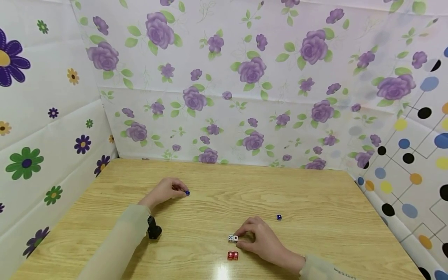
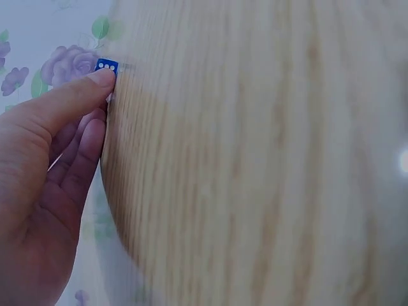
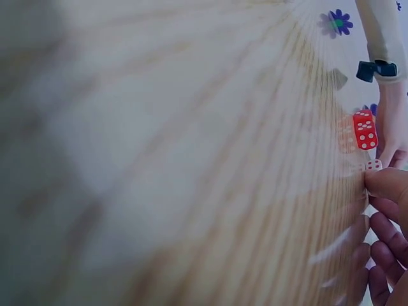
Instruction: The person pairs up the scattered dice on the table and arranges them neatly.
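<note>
My left hand (image 1: 170, 189) reaches over the left part of the table and pinches a blue die (image 1: 187, 193) at its fingertips. In the left wrist view the thumb lies on that blue die (image 2: 107, 64), whose white pips show. Nearer the front, my right hand (image 1: 261, 240) has thumb and fingertips around the right side of a white die (image 1: 236, 238). This die stands right beside another white die (image 1: 230, 238). Two red dice (image 1: 233, 255) sit side by side just in front of them. The right wrist view shows the red dice (image 3: 365, 130) beyond the right thumb.
Another blue die (image 1: 279, 217) lies on the wooden table (image 1: 315, 198), behind and to the right of the right hand. A black wrist camera (image 1: 153, 228) is strapped to the left sleeve. Patterned sheets (image 1: 224, 77) hang around the table's back and sides.
</note>
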Available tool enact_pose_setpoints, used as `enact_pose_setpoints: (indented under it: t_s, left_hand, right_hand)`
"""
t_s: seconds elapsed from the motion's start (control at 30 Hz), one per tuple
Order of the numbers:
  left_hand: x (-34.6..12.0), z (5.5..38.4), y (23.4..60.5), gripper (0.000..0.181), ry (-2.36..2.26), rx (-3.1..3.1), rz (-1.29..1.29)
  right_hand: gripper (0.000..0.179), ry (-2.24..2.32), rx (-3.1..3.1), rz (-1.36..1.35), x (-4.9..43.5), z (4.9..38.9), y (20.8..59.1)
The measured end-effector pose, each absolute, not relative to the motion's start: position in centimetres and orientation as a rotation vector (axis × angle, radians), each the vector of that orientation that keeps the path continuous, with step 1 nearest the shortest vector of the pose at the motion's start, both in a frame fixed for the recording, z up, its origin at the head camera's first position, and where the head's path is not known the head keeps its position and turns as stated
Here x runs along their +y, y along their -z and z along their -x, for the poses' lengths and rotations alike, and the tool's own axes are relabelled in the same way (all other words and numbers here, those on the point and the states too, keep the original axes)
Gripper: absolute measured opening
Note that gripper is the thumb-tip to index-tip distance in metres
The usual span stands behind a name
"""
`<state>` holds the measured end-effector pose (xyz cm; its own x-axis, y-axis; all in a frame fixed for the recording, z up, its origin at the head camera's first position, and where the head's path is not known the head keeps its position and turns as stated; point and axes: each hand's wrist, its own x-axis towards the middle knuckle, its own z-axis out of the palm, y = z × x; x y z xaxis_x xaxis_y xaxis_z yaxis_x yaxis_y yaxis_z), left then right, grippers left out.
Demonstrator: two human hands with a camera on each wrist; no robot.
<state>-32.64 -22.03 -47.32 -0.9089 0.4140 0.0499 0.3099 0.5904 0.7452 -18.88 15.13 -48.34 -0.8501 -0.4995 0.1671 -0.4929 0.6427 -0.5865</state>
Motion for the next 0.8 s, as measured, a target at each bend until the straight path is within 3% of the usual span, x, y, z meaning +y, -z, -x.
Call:
enact_pose_setpoints:
  t_s: [0.8]
  left_hand:
    - [-18.1, 29.8, 46.9, 0.008, -1.181, 2.785, -0.738]
  right_hand:
    - [0.016, 1.018, 2.867, 0.896, 15.1, 18.7, 48.4]
